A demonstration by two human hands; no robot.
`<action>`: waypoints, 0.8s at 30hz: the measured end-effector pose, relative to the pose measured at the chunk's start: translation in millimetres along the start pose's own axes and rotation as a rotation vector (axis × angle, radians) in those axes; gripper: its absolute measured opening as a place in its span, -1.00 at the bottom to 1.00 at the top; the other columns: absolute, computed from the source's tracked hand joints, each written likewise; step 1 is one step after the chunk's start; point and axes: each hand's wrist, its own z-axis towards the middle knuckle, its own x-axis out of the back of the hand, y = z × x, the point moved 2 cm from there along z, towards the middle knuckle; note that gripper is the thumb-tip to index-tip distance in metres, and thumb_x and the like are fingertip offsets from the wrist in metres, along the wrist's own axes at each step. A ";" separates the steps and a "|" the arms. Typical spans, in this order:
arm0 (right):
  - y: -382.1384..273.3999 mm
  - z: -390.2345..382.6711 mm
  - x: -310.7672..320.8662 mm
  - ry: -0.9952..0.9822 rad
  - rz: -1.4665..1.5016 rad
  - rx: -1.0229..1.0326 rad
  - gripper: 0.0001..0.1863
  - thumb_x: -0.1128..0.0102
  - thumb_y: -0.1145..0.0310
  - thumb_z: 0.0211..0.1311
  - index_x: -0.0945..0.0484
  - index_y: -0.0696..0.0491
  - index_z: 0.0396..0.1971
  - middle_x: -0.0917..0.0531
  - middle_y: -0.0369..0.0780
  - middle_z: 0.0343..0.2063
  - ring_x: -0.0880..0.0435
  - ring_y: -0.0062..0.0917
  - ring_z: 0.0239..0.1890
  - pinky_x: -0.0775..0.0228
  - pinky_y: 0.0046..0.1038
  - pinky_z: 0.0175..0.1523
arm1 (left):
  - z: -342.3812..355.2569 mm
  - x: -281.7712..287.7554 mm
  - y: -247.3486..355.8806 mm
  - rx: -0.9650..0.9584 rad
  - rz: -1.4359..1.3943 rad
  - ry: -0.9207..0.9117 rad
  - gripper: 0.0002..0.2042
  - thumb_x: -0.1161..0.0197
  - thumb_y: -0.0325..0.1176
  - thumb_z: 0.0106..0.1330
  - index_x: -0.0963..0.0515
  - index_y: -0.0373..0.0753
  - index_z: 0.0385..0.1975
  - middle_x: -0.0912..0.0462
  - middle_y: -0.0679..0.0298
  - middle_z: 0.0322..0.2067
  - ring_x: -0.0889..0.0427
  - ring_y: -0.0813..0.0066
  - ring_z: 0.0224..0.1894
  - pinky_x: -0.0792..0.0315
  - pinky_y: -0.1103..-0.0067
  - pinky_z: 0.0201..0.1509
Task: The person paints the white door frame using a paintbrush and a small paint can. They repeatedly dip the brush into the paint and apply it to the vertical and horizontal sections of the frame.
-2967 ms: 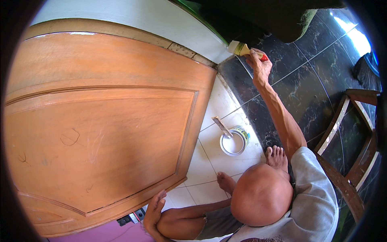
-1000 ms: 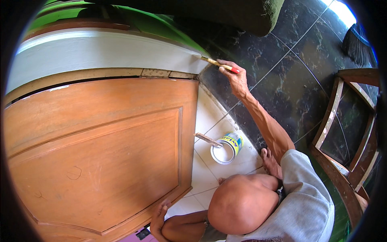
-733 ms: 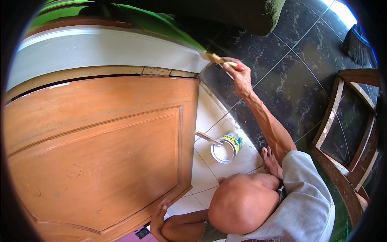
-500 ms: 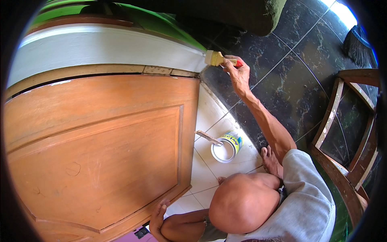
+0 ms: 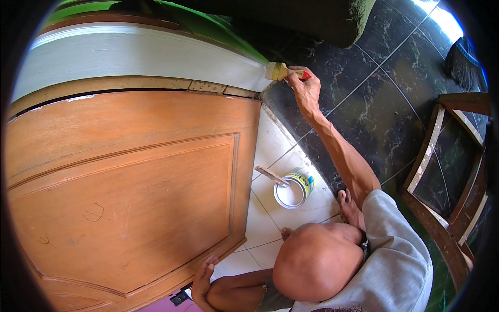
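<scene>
My right hand (image 5: 304,86) grips a paintbrush (image 5: 278,71) with a red-tipped handle. Its pale bristles touch the right end of a white-painted board (image 5: 156,52), above a wooden door (image 5: 145,171). At the lower edge of the picture, my left hand (image 5: 201,278) has its fingers over the door's edge; part of that hand is hidden. An opened can of white paint (image 5: 290,193) stands on white tiles between the door and my right foot. A flat wooden stick (image 5: 271,176) lies across the can's rim.
Dark marbled tiles (image 5: 364,104) cover the floor on the right. A wooden frame with worn paint (image 5: 429,151) stands there, and a black broom (image 5: 464,62) is behind it. My bent knee (image 5: 317,260) is close to the can. A dark padded piece (image 5: 358,23) is at the top.
The view has shifted slightly. The brush has tilted a little in my right hand and stays at the board's end. My left hand keeps its place on the door.
</scene>
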 end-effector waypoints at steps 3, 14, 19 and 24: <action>-4.8 7.2 -14.4 -0.087 0.045 -0.006 -0.68 -0.32 0.26 0.34 -0.68 0.23 -0.10 -0.76 -0.17 -0.27 -0.72 -0.53 -0.24 -0.61 -0.51 -0.09 | 1.5 0.7 -3.4 -0.002 -0.006 0.007 -0.55 -0.08 -0.25 0.56 -0.37 -0.34 0.34 -0.53 0.08 0.25 -0.45 0.33 0.34 -0.18 0.43 0.47; 42.6 -4.5 0.2 0.093 0.895 -0.309 -0.67 -0.38 0.31 0.35 -0.57 0.21 -0.06 -0.73 -0.05 -0.06 -0.77 -0.32 -0.02 -0.66 -0.37 0.11 | -1.7 0.0 0.3 0.021 0.027 0.021 -0.55 -0.08 -0.24 0.56 -0.37 -0.33 0.34 -0.53 0.09 0.25 -0.45 0.31 0.33 -0.18 0.43 0.47; 64.8 -23.0 -32.8 0.133 1.038 -0.432 -0.75 -0.35 0.31 0.36 -0.57 0.13 -0.11 -0.75 -0.13 -0.05 -0.72 -0.34 0.08 -0.60 -0.33 0.18 | -1.2 -1.4 4.3 0.009 0.020 0.011 -0.55 -0.08 -0.25 0.56 -0.37 -0.34 0.34 -0.52 0.07 0.25 -0.45 0.31 0.34 -0.18 0.42 0.47; 60.1 -29.9 -35.3 0.093 0.953 -0.472 -0.74 -0.33 0.35 0.37 -0.57 0.18 -0.07 -0.74 -0.10 -0.07 -0.77 -0.36 -0.03 -0.68 -0.41 0.03 | -0.1 1.6 -5.4 0.008 0.032 0.020 -0.56 -0.07 -0.26 0.56 -0.38 -0.33 0.34 -0.53 0.07 0.25 -0.45 0.32 0.33 -0.19 0.42 0.47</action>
